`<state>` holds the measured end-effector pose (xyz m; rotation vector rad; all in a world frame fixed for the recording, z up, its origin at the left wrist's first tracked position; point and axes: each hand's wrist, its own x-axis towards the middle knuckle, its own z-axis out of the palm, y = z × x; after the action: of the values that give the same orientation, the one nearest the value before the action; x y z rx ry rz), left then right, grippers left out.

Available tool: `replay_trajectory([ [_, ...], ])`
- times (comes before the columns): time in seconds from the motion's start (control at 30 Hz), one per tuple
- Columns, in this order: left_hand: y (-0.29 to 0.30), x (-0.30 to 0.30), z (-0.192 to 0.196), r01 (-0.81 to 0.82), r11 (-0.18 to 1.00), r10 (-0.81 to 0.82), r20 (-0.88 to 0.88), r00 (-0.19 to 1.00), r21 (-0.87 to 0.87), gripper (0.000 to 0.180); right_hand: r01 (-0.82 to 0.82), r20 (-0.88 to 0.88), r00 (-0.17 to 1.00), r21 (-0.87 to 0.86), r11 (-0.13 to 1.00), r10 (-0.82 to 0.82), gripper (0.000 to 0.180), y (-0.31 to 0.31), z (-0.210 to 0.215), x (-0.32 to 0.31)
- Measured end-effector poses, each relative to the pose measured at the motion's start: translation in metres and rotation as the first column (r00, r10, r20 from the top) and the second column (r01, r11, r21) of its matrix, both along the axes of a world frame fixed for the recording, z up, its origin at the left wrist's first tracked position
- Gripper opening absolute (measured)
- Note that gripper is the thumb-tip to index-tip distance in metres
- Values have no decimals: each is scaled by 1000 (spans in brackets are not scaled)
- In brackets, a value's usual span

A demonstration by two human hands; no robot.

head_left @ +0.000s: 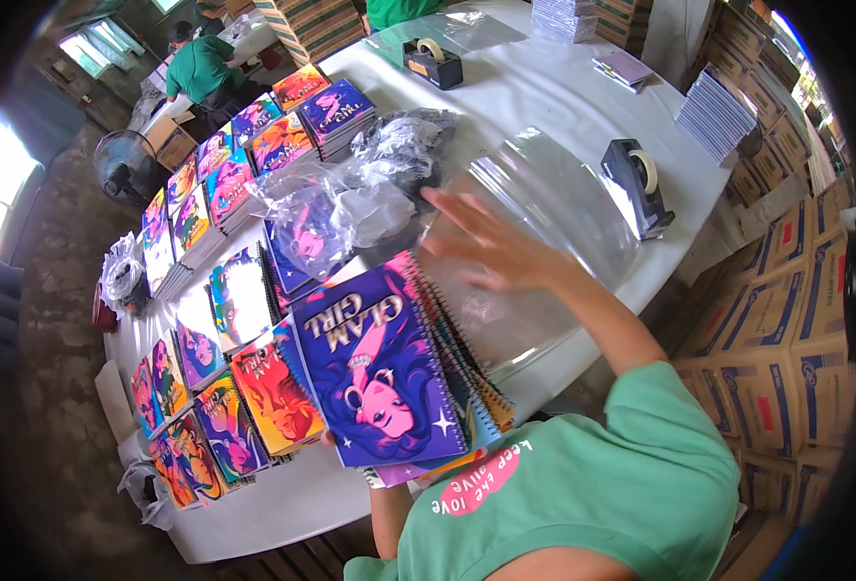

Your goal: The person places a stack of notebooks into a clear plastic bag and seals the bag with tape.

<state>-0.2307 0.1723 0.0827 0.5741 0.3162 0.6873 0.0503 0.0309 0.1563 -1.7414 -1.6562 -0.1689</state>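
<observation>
A stack of spiral notebooks (379,373) rests in my left hand (328,438), held against my body. The top cover is purple with a pink-faced figure, and more coloured covers fan out below it. Only a few fingers of that hand show at the stack's left edge; the rest is hidden underneath. My right hand (481,242), slightly blurred, is open with fingers spread and holds nothing. It hovers over clear plastic sleeves (554,208) lying on the table. Crumpled clear plastic (341,203) lies just left of its fingertips, partly covering another purple notebook.
Piles of colourful notebooks (229,184) fill the left side of the white table (273,508). Black tape dispensers (636,189) stand on the right and at the far edge. Stacked cartons (766,339) line the right. A fan (123,165) and a person in green (198,68) are beyond.
</observation>
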Motion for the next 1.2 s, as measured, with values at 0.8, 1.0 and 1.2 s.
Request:
replay_trajectory([
  [0.8, -136, 231, -37, 35, 715, 174, -227, 958, 698, 122, -67, -880, 463, 91, 994, 111, 134, -159, -125, 125],
  [1.0, -146, 236, -76, 51, 899, 93, -304, 948, 435, 110, 72, -849, 524, -31, 997, -64, 104, -151, -161, 118],
  [1.2, -149, 235, -76, 82, 479, 327, -264, 908, 874, 97, -127, -802, 547, 207, 970, 242, 91, -151, -151, 135],
])
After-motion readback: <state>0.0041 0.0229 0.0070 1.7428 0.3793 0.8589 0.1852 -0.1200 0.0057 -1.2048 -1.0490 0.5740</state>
